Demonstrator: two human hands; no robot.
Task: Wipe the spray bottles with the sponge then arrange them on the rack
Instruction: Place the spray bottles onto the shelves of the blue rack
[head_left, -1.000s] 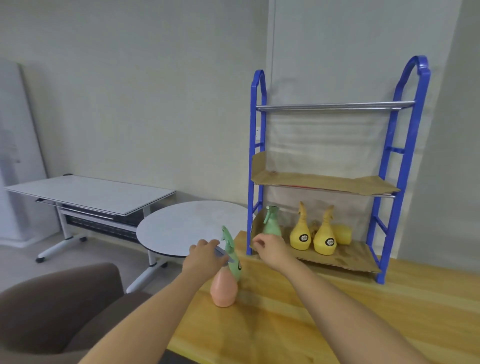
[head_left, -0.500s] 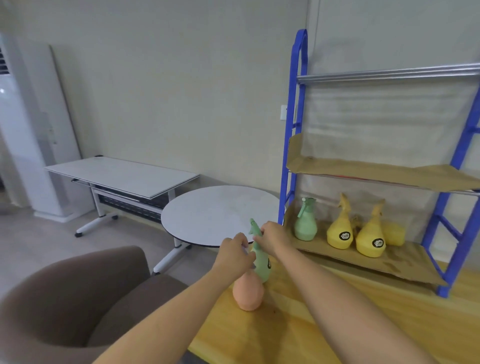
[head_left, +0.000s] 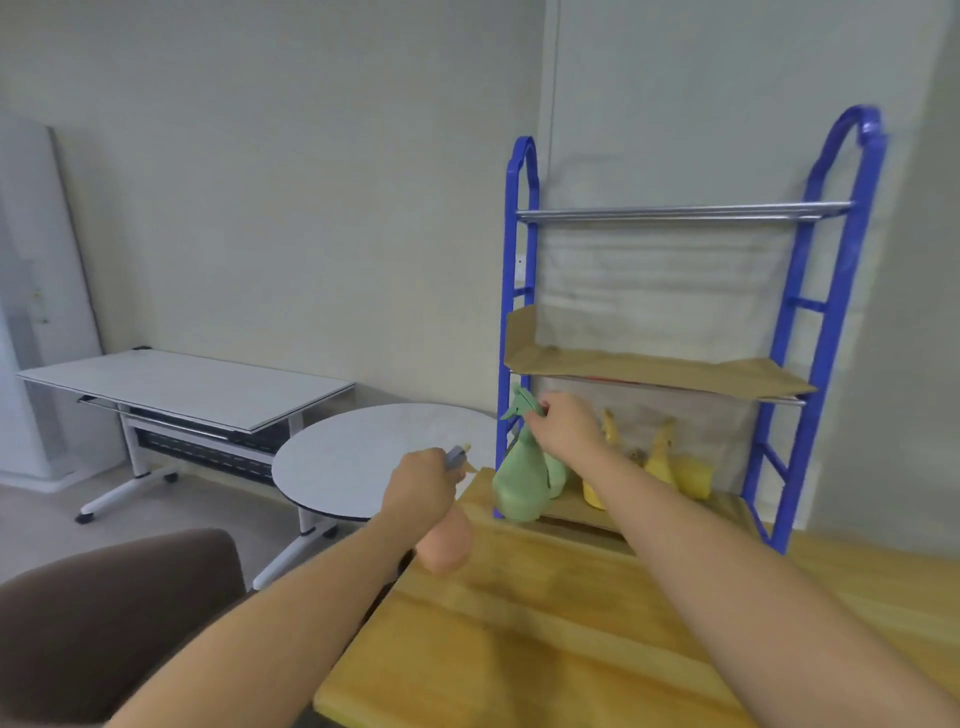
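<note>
— Two hands are in the frame, yes? What do we hold now?

— Yes. Our right hand (head_left: 563, 428), a little right of the centre, has its fingers closed around the neck of a green spray bottle (head_left: 522, 480). We hold it tilted in front of the lower left corner of the blue rack (head_left: 810, 374); whether its base touches the bench (head_left: 597, 623) we cannot tell.

— And the left one?

— Our left hand (head_left: 421, 488), just below the centre, is closed on a small grey and yellow thing, we think the sponge (head_left: 457, 456); only its end shows above the fingers. Directly under this hand a pink spray bottle (head_left: 445, 543) stands on the left edge of the wooden bench.

— What is already on the rack?

— On the bottom shelf, lined with brown paper, we see two yellow spray bottles (head_left: 660, 457) and a second green bottle (head_left: 558, 475), half hidden behind the one we hold. Another yellow object is behind them, too blurred to name. The middle shelf (head_left: 649, 371) carries only brown paper.

— And on the left of the frame?

— One round white table (head_left: 363, 457), a long white desk (head_left: 182, 384) behind it, and a brown chair (head_left: 104, 623) in the lower left corner.
</note>
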